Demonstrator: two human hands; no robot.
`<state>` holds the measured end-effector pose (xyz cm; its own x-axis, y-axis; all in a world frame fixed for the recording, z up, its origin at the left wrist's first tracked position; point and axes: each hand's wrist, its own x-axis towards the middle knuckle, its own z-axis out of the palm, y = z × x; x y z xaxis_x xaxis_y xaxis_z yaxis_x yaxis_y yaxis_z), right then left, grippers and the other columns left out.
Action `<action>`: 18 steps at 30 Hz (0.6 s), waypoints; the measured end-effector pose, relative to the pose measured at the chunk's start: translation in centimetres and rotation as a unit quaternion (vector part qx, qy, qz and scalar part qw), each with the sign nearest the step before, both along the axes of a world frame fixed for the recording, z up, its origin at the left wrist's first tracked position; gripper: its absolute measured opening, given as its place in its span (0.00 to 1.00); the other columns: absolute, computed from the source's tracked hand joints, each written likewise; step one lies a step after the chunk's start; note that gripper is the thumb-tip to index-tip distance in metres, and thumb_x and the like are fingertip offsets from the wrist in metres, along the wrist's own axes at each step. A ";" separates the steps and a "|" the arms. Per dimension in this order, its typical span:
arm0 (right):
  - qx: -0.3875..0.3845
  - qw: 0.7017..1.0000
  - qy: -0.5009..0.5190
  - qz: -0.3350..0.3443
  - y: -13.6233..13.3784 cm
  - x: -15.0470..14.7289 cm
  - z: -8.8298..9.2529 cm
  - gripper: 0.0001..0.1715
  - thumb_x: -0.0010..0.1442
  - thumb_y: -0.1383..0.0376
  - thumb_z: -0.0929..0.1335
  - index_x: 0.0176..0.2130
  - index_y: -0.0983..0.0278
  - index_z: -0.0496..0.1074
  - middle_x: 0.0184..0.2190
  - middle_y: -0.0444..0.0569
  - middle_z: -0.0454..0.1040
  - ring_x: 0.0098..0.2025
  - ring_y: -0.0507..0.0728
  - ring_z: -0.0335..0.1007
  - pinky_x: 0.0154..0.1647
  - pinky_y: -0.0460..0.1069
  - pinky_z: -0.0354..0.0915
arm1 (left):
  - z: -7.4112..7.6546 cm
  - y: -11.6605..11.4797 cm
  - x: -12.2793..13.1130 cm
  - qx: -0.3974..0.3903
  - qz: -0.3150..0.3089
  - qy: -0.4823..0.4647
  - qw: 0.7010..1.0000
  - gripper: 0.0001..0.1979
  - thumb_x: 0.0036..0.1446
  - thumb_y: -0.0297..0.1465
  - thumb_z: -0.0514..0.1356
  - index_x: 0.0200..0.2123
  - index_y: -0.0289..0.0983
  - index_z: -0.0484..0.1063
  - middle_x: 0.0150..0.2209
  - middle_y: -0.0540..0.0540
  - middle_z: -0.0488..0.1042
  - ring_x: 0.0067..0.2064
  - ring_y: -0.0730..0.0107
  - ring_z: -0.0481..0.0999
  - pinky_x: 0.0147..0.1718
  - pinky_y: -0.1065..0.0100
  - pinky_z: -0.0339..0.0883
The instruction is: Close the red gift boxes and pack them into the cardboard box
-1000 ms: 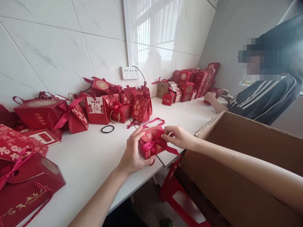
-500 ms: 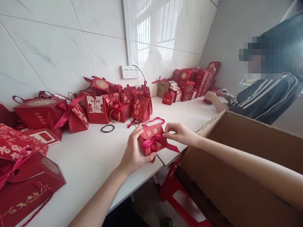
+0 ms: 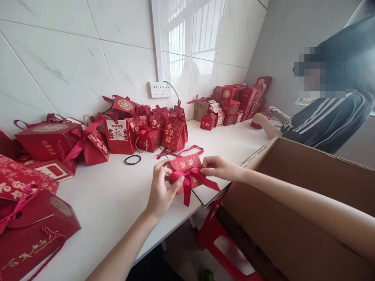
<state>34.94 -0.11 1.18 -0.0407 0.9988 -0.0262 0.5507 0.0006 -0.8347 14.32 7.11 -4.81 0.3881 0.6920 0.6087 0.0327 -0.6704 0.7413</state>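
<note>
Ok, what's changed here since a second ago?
The left hand has moved its thumb up off the lower edge of the small red box, now pinching the bow by its left loop. The right hand stays at the bow's right; the other boxes haven't moved.

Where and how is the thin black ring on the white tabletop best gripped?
Probably pinch the thin black ring by the near part of its band, coming from above on the near side. It lies flat, and its open middle should let a fingertip in; behind it stands a red card gift box with a white printed panel, which could hinder a far-side approach.
</note>
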 end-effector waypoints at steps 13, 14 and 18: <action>0.026 0.999 -0.020 0.007 -0.2 -0.2 0.2 0.14 0.51 0.57 0.67 0.24 0.64 0.62 0.24 0.43 0.66 0.28 0.51 0.61 0.31 0.48 0.60 | 1.2 -0.5 -0.6 -0.004 -0.013 0.015 1.000 0.10 0.51 0.38 0.57 0.27 0.38 0.63 0.50 0.40 0.64 0.52 0.56 0.67 0.34 0.64 0.72; 0.031 0.999 -0.022 0.008 -0.2 -0.2 0.2 0.14 0.51 0.58 0.67 0.24 0.64 0.62 0.25 0.43 0.66 0.29 0.51 0.61 0.32 0.48 0.60 | 1.3 -0.5 -0.5 -0.007 -0.003 0.018 1.000 0.10 0.52 0.38 0.57 0.27 0.38 0.63 0.49 0.40 0.64 0.52 0.56 0.67 0.35 0.64 0.72; 0.027 0.999 -0.013 0.014 -0.2 -0.2 0.2 0.14 0.52 0.57 0.67 0.24 0.64 0.62 0.24 0.43 0.65 0.27 0.50 0.60 0.29 0.47 0.58 | 1.3 -0.6 -0.4 -0.023 0.013 0.016 1.000 0.10 0.55 0.37 0.56 0.27 0.38 0.62 0.49 0.42 0.65 0.52 0.59 0.67 0.39 0.65 0.69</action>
